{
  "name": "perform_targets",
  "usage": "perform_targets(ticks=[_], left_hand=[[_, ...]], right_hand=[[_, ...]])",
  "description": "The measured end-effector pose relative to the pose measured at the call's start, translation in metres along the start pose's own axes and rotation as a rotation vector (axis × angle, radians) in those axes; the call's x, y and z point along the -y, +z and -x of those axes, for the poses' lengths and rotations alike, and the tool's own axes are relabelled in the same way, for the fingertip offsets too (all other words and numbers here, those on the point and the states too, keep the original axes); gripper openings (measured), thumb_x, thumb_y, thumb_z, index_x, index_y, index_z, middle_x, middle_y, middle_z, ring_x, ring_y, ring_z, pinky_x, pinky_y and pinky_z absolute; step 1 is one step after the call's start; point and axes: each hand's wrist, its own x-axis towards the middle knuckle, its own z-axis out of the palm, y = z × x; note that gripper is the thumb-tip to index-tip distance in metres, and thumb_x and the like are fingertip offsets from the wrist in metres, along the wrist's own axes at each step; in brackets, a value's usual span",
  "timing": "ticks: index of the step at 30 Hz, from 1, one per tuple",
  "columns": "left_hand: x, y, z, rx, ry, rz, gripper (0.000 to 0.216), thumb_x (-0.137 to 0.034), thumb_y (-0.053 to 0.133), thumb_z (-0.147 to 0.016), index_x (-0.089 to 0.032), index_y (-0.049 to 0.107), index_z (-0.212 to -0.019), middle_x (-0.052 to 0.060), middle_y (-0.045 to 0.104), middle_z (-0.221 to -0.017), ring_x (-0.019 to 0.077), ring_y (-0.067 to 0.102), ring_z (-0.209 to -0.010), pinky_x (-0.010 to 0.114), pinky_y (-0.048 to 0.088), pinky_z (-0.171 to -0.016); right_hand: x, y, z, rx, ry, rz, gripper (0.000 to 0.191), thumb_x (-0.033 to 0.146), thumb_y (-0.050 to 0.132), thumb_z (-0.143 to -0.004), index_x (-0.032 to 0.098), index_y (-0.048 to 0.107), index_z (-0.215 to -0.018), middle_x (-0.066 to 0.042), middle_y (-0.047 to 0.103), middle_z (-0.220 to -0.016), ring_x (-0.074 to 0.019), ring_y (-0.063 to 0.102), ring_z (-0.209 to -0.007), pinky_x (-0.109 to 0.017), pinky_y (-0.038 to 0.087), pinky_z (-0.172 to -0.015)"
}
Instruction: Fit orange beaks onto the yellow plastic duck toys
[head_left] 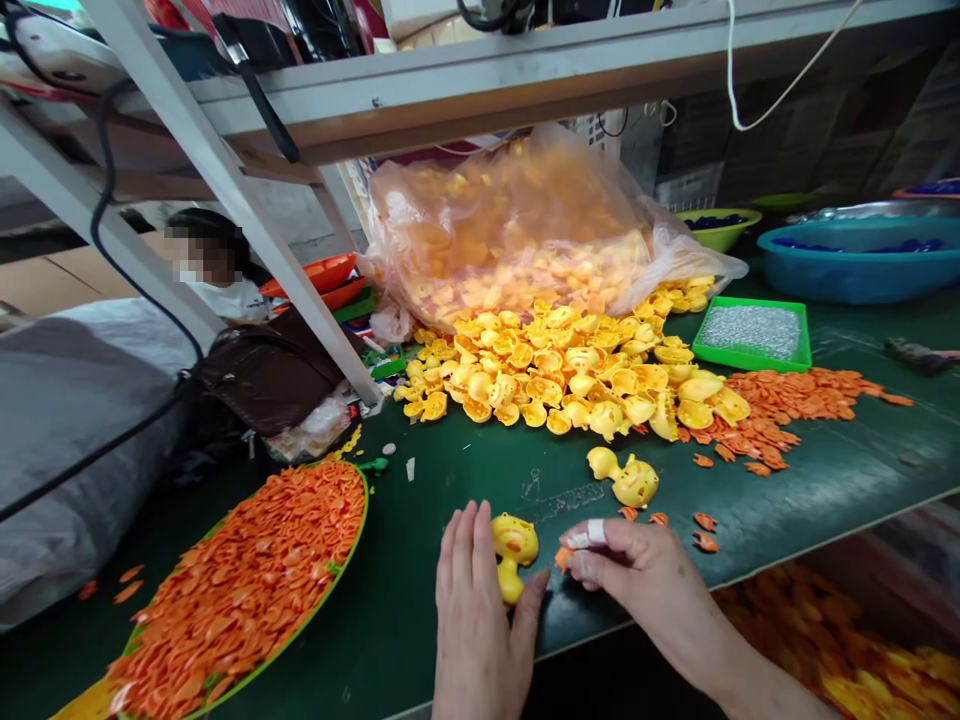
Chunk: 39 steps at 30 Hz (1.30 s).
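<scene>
My left hand (480, 620) lies on the table, fingers stretched forward, with a yellow plastic duck shell (515, 540) held between the fingers and the thumb. Part of that shell is hidden behind the hand. My right hand (637, 565), with white tape round a finger, pinches a small orange plastic duck bill (563, 558) just right of the shell. Another yellow duck shell (635, 482) rests beyond my right hand. Several loose orange pieces (706, 542) lie to the right of that hand.
A heap of yellow shells (555, 375) spills from a clear plastic bag (517, 220). Orange pieces fill a round green-rimmed tray (366, 520) at left and form a pile (795, 400) at right. A green tray (806, 340) holds silvery bits. A shelf post (247, 210) slants down; a person (232, 298) is behind.
</scene>
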Motion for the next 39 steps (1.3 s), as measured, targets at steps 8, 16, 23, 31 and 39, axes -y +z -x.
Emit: perform_targets(ticks=[8,16,23,31,39], left_hand=[[-0.009,0.018,0.023,0.121,0.058,0.084,0.059,-0.032,0.046,-0.089,-0.018,0.023,-0.142,0.013,0.046,-0.137,0.0279,0.040,-0.129,0.047,0.042,-0.100],[-0.001,0.009,0.015,0.219,0.181,0.013,0.068,-0.032,0.049,-0.088,-0.015,0.015,-0.144,0.015,0.044,-0.139,0.0265,0.043,-0.128,0.044,0.047,-0.098],[0.002,0.005,0.016,0.219,0.278,0.015,0.069,-0.029,0.054,-0.086,-0.012,0.019,-0.143,0.016,0.043,-0.139,0.0257,0.040,-0.130,0.041,0.045,-0.100],[0.003,0.007,0.015,0.183,0.305,-0.005,0.071,-0.028,0.054,-0.086,-0.011,0.016,-0.144,0.017,0.046,-0.136,0.0273,0.042,-0.129,0.044,0.046,-0.099],[0.006,0.008,0.016,0.234,0.327,-0.048,0.069,-0.031,0.053,-0.086,-0.008,0.020,-0.142,0.018,0.048,-0.135,0.0268,0.045,-0.126,0.041,0.048,-0.097]], right_hand=[[-0.015,0.000,-0.012,-0.049,-0.073,0.030,0.012,0.030,0.066,-0.072,0.019,0.070,-0.072,-0.001,0.071,-0.074,-0.0156,0.063,-0.070,-0.022,0.050,-0.066],[-0.019,-0.001,-0.013,0.027,-0.135,0.189,0.007,0.023,0.063,-0.074,0.020,0.069,-0.075,-0.001,0.071,-0.076,-0.0153,0.064,-0.071,-0.023,0.049,-0.067],[0.004,-0.006,-0.019,0.182,-0.232,0.485,0.014,0.007,0.061,-0.073,0.019,0.067,-0.069,0.001,0.065,-0.072,-0.0114,0.060,-0.068,-0.020,0.043,-0.064],[0.012,-0.018,-0.022,0.327,-0.575,1.070,0.015,0.011,0.057,-0.079,0.020,0.053,-0.068,0.002,0.056,-0.069,-0.0154,0.053,-0.065,-0.027,0.036,-0.058],[0.017,-0.023,-0.012,0.414,-1.012,1.518,0.020,0.004,0.051,-0.072,0.017,0.060,-0.086,-0.005,0.057,-0.080,-0.0234,0.051,-0.074,-0.036,0.038,-0.067]])
